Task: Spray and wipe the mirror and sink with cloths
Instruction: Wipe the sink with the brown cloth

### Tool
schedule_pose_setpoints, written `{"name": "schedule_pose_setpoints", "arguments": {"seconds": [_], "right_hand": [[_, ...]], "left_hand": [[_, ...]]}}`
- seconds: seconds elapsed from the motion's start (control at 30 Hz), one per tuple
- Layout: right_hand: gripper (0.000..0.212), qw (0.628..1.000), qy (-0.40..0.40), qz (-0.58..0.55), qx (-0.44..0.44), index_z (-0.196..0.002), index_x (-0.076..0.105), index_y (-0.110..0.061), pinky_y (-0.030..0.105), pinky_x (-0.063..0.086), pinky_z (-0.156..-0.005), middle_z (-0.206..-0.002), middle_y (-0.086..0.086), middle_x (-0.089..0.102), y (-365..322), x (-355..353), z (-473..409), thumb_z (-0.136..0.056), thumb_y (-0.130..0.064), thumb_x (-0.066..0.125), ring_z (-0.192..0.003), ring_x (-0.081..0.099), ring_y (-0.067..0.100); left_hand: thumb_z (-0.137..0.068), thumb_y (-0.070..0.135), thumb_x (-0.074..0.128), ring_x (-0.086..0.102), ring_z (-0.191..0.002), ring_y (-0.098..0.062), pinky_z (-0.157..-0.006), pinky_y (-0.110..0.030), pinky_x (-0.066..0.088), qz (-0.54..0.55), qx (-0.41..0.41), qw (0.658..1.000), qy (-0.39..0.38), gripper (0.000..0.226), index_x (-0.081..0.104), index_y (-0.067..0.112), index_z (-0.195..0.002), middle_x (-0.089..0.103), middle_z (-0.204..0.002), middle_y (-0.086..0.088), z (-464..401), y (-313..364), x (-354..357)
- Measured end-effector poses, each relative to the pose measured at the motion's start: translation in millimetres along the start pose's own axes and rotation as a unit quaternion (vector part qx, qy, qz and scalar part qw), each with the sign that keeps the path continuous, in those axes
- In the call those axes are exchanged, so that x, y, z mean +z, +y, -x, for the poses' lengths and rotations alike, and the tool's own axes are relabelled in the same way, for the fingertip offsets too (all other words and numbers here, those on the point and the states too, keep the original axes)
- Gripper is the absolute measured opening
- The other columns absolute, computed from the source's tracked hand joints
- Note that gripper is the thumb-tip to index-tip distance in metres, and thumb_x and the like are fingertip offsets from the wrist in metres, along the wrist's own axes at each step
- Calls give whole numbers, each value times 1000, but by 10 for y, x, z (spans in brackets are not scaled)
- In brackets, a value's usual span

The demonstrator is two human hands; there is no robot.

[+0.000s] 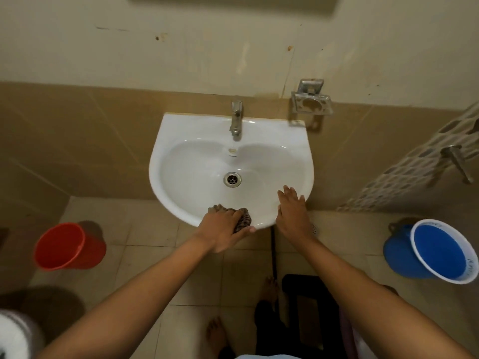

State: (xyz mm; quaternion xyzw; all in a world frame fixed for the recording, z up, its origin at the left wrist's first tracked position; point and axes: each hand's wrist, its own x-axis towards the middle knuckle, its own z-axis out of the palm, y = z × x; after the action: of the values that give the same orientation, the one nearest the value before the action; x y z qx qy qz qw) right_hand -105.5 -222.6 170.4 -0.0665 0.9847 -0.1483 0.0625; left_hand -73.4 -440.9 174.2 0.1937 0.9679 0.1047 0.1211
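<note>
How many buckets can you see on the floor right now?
2. A red bucket stands on the floor left of the sink; a blue bucket stands to its right. Others may sit outside the view.

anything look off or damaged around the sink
Yes: the metal holder on the wall right of the tap sits slightly askew and holds nothing, and the wall above shows scuffs and small holes.

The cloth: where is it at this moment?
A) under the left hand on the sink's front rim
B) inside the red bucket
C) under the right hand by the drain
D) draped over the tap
A: the left hand grips the dark cloth against the front rim of the sink, while the right hand rests flat and bare on the rim.
</note>
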Motion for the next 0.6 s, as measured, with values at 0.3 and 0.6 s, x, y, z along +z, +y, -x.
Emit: {"name": "schedule_pose_setpoints", "arguments": {"seconds": [0.3,0.6], "right_hand": [[44,999,-3,32,-5,-142,41,-4,50,12,-119,-154,17,34,-148,46,87,-98,-5,36,-145,24,33],[42,999,-5,38,-26,-137,49,-4,54,16,-118,-150,17,41,-47,124,0,-99,-9,32,-143,30,33]], "left_hand": [[-89,77,18,49,-124,-28,-117,-47,21,-94,57,994,14,75,51,27,-134,65,-121,-1,376,-1108,-232],[-83,79,-5,25,-147,-21,-123,-42,2,-169,29,983,-66,97,41,20,-145,47,-148,-2,127,-1819,-553]]}}
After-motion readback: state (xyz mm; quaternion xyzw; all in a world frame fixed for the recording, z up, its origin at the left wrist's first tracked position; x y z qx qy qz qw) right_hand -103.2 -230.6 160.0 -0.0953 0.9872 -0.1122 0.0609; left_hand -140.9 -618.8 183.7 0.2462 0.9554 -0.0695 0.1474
